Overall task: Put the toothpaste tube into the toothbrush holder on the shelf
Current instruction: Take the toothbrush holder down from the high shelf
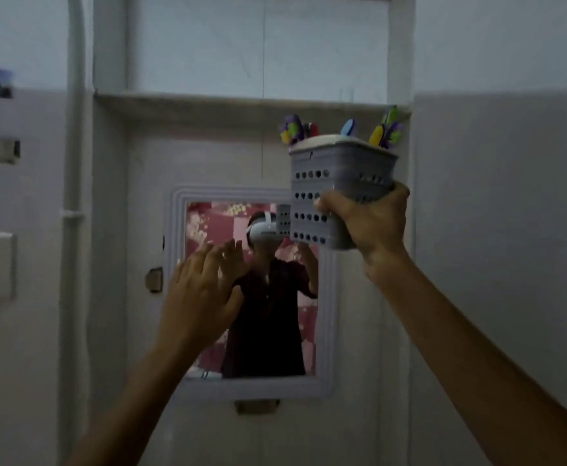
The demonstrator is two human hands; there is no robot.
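Head view, looking up at a pale bathroom wall: the right hand (pixel 367 220) is wrapped tight round the lower half of a grey square plastic toothbrush holder (pixel 337 183) with rows of round holes in its sides, fingers on the front face and thumb at the right corner. The holder is held in the air, tilted a little, its top just below the front edge of the white recessed wall shelf (pixel 251 99) and not resting on it. Several bright toothbrush handles (pixel 384 131) (purple, yellow, green, blue and red) stick up out of the holder at both ends. Between them a white rounded shape (pixel 322 140) lies across the holder's mouth; it may be the toothpaste tube, but it is too blurred to tell for sure.

The left hand (pixel 208 284) is raised lower down and to the left, well apart from the holder, fingers spread and holding nothing. It hangs in front of a white-framed rectangular wall mirror (pixel 325 331), which reflects the person in a dark top with both arms up. A white vertical pipe (pixel 73 196) runs down the wall at left.
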